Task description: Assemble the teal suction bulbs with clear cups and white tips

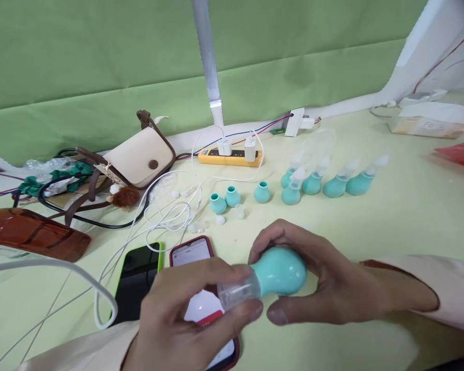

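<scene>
A teal rubber squeeze bulb lies on its side in the air between my hands, its neck joined to a clear plastic tube. My left hand pinches the tube between thumb and fingers. Curved around the bulb is my right hand, fingers behind it and thumb below, near its underside. Beyond my hands stand loose teal bulbs with open necks. Farther right are several teal bulbs fitted with clear nozzles, which look like nasal aspirators. Small clear caps lie near the loose bulbs.
Two phones lie under and beside my left hand, one red-edged, one green-edged. White cables tangle at left near a handbag and a reddish-brown bottle. A yellow power strip sits at the back.
</scene>
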{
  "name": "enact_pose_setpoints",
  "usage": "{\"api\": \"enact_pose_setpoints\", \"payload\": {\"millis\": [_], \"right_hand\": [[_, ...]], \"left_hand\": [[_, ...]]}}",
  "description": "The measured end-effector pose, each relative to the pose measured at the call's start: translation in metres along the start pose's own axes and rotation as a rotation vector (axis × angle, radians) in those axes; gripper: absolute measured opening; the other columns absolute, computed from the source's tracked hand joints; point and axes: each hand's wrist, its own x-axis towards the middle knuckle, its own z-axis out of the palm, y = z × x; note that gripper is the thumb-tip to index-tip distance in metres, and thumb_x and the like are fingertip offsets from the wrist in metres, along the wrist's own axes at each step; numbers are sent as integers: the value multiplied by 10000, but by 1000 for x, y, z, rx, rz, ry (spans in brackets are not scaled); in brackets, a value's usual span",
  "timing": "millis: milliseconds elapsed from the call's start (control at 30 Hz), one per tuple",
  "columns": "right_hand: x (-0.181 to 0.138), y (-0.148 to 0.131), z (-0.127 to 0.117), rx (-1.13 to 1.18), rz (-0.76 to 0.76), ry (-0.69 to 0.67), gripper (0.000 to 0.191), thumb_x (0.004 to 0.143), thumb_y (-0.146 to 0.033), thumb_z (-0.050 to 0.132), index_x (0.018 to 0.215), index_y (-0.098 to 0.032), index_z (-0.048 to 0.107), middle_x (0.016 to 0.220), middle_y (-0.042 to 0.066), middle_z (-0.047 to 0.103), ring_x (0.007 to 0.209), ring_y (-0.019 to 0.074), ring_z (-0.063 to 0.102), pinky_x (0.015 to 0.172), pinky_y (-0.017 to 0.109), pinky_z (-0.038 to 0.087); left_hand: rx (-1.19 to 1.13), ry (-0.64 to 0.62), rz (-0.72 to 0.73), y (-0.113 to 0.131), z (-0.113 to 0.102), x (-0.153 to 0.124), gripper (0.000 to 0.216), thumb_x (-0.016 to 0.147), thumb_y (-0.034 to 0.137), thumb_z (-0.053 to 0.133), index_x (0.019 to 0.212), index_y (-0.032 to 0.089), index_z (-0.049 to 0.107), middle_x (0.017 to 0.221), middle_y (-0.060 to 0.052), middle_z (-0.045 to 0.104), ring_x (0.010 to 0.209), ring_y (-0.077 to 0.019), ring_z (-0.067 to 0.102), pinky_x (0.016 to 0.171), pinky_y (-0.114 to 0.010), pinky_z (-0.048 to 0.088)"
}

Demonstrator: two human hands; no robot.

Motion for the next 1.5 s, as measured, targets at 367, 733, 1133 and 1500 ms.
{"api": "enact_pose_setpoints", "payload": {"millis": [367,733,1133,1500], "right_hand": [[18,16,-27,-262,-20,208,190,753,-258,576,918,-178,523,934,37,579,824,130,549,710,275,492],[14,43,-47,-967,215,-324,162,729,-270,506,821,-177,602,739,28,605,696,174,539,582,278,357],[12,43,-44,-1115,194,-433,123,683,-206,511,569,-164,530,568,14,512,513,122,428,480,233,246],[19,27,-53,-787,160,-172,129,663,-197,557,778,-199,616,779,3,631,741,162,559,653,287,415]], "left_hand": [[-117,-135,-21,-9,-8,13,328,644,87,676,880,313,656,749,30,605,709,-129,538,638,-246,444],[-110,-257,-196,-7,-4,14,183,820,268,522,993,304,570,1014,20,624,940,-143,563,791,-217,449],[-123,-348,-179,-11,-8,8,223,879,391,374,1094,386,432,956,39,552,892,-106,527,746,-158,413],[37,-428,-157,-10,-3,14,86,817,315,502,869,264,548,776,39,569,724,-120,512,665,-184,397]]}}
